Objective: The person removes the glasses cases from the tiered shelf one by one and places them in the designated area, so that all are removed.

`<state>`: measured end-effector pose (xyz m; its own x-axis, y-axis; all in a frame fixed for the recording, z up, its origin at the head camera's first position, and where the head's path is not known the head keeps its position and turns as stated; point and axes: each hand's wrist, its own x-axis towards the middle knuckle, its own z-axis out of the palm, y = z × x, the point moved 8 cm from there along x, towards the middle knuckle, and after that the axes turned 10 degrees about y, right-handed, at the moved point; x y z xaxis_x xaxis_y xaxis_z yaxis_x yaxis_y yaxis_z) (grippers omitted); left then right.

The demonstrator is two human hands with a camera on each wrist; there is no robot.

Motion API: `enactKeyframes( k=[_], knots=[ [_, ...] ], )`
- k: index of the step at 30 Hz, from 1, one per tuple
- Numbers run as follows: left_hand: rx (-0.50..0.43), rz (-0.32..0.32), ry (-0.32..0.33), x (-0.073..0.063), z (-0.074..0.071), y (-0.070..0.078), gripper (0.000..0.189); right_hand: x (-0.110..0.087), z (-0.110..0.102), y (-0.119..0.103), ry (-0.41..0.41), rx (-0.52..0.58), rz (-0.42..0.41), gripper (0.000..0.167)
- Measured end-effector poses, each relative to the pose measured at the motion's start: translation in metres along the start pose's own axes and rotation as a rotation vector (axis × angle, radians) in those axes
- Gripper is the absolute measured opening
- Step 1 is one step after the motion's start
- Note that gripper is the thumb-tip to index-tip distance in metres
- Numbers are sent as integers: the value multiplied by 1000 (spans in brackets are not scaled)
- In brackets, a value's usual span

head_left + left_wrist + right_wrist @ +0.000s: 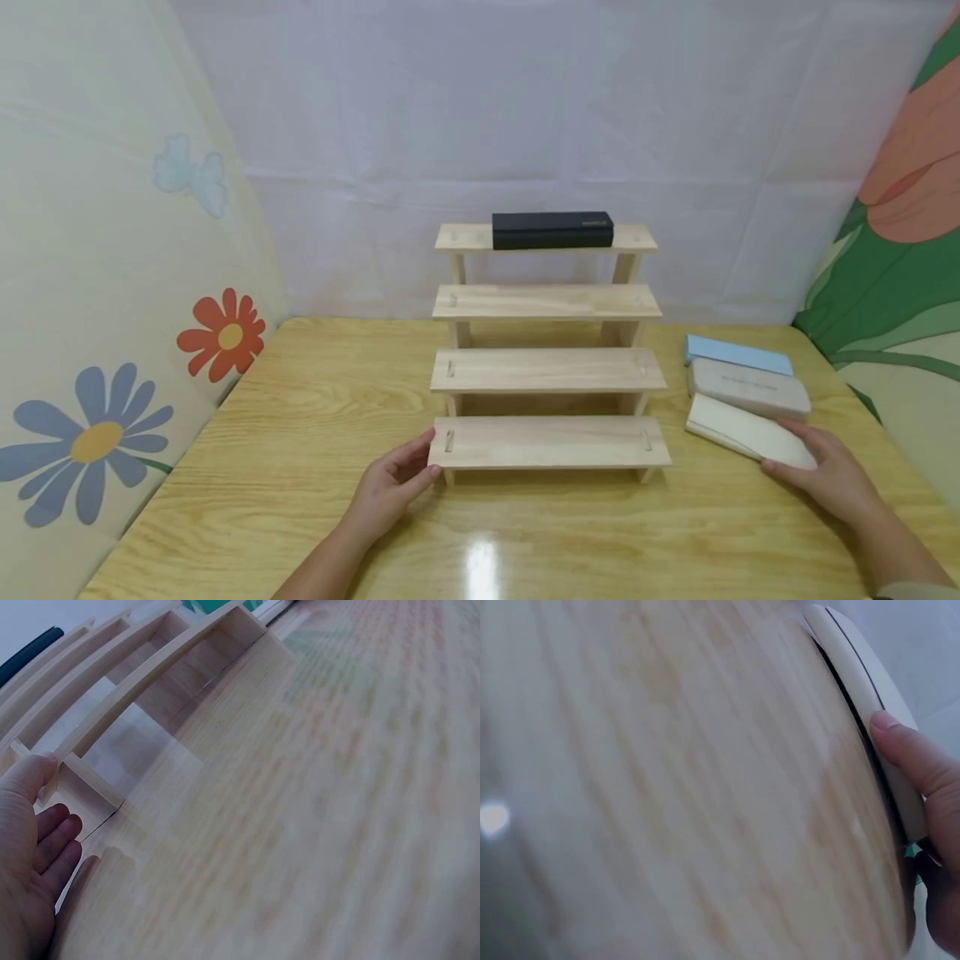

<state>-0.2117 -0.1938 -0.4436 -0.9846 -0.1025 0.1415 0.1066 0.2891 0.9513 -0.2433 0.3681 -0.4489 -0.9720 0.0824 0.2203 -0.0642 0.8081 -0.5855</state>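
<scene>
A stepped wooden display stand (pixel 549 442) with tiered shelves stands on the table. My left hand (pixel 393 483) grips the left end of its lowest shelf, thumb at the front corner; in the left wrist view the thumb (pixel 34 774) presses the board's edge while the other visible fingers hang loosely below. A black glasses case (pixel 552 232) lies on the top shelf. At the right, my right hand (pixel 828 471) holds the near end of a cream glasses case (pixel 738 429), thumb along its front side. In the right wrist view the case (pixel 855 667) lies close over the tabletop.
Behind the cream case lie a grey case (pixel 750 387) with faint lettering and a light blue case (pixel 738 355), side by side. The wood-grain table (pixel 330 392) meets a white cloth backdrop (pixel 360 150) at the back, with floral-printed panels on both sides.
</scene>
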Motion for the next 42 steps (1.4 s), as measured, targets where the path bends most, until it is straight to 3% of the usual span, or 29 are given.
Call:
enactKeyframes(
  k=[10, 16, 28, 34, 42],
  knots=[
    [-6, 7, -9, -3, 0, 0, 52, -1, -2, -1, 16, -14, -26, 81],
    [-3, 0, -11, -4, 1, -3, 53, -1, -6, 3, 8, -46, 41, 87],
    [32, 31, -3, 8, 2, 3, 51, 9, -18, 0, 93, -73, 49, 84],
    [31, 31, -2, 6, 1, 3, 51, 10, -17, 2, 80, -83, 94, 88],
    [33, 32, 3, 1, -1, 2, 51, 6, -13, 1, 84, -77, 76, 87]
  ],
)
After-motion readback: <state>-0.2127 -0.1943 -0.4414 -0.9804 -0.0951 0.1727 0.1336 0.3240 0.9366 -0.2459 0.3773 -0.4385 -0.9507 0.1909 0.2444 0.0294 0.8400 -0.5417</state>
